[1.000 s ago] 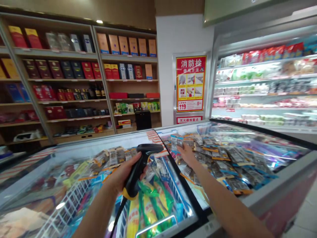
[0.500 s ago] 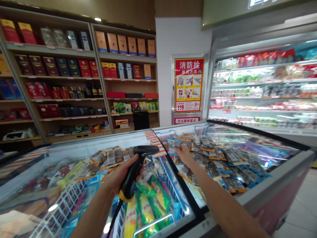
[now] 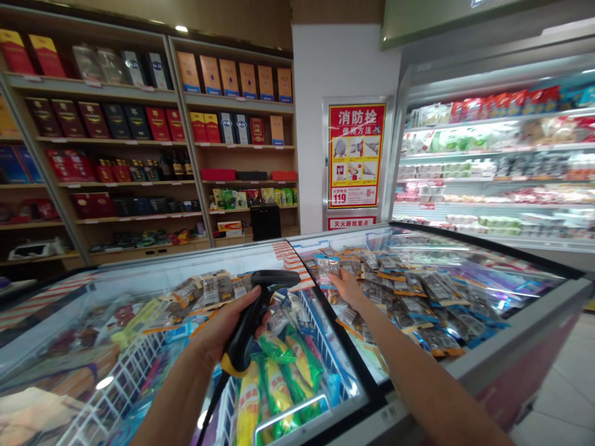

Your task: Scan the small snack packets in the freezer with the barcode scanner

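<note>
My left hand (image 3: 246, 316) is wrapped round the grip of a black and yellow barcode scanner (image 3: 242, 331), whose head points right and whose cable hangs down. Beneath the scanner, yellow-and-green packaged ice treats (image 3: 279, 384) lie in a white wire basket (image 3: 125, 378) inside the chest freezer. My right hand (image 3: 348, 286) reaches over the freezer's right half, its fingers closed at the edge of a small clear packet with a blue edge (image 3: 328, 266). Around it spreads a pile of dark packets (image 3: 413, 300) with orange and blue edges. My right fingertips are partly hidden.
The freezer's black-and-grey rim (image 3: 493, 344) runs along the right. Behind it stand wooden shelves (image 3: 242, 148) of boxed goods. A red fire-hydrant sign (image 3: 357, 155) hangs on the wall. An open refrigerated display (image 3: 493, 179) stands at the right.
The view has shifted slightly. Both hands stay nearly where they were, the left on the scanner and the right at the clear packet.
</note>
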The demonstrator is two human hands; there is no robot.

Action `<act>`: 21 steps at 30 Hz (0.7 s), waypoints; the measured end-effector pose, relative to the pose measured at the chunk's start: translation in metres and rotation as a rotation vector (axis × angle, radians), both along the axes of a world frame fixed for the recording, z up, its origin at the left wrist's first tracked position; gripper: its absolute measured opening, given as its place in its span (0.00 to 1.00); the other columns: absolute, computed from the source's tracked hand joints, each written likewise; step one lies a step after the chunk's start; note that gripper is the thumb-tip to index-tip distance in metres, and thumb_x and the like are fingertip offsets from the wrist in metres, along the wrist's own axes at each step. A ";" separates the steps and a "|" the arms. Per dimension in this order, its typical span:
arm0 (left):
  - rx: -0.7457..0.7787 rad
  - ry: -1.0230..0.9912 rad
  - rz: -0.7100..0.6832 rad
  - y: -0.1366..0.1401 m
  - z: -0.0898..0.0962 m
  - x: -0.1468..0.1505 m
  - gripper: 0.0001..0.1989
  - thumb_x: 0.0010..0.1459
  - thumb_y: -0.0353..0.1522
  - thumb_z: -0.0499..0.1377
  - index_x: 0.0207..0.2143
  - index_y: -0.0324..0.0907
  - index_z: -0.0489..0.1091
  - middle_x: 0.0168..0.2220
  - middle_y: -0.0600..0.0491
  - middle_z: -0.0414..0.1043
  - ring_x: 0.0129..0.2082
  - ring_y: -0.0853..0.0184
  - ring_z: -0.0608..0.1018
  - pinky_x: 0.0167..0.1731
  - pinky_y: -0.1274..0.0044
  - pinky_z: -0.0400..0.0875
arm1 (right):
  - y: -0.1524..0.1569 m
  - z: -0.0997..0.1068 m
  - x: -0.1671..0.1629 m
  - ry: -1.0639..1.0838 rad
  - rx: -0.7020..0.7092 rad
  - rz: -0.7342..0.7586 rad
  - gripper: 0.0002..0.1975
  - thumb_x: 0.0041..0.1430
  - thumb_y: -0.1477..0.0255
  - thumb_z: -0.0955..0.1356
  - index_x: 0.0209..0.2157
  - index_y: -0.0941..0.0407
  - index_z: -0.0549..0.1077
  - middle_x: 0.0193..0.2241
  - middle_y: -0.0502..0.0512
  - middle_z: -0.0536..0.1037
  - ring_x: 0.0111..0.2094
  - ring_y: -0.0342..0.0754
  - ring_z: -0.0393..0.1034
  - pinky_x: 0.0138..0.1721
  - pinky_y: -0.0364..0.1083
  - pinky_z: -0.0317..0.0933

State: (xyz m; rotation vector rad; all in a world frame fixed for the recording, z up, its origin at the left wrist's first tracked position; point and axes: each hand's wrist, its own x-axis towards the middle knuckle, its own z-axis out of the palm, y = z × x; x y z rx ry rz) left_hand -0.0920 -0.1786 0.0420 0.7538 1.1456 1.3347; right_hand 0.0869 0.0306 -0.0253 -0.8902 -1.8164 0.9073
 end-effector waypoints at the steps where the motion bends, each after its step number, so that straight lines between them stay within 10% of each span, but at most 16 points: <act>1: -0.009 -0.006 0.012 -0.001 0.002 -0.001 0.14 0.50 0.38 0.53 0.30 0.34 0.66 0.19 0.51 0.68 0.15 0.73 0.69 0.15 0.83 0.64 | 0.000 0.000 0.000 -0.005 -0.005 -0.011 0.14 0.47 0.66 0.61 0.32 0.60 0.69 0.26 0.54 0.73 0.30 0.49 0.66 0.34 0.47 0.59; 21: 0.018 0.035 -0.021 -0.001 -0.002 0.003 0.16 0.50 0.40 0.52 0.31 0.34 0.66 0.19 0.51 0.67 0.15 0.74 0.68 0.15 0.83 0.62 | -0.015 -0.006 -0.020 0.122 -0.126 0.146 0.14 0.46 0.72 0.60 0.38 0.59 0.63 0.32 0.55 0.71 0.28 0.46 0.66 0.25 0.43 0.63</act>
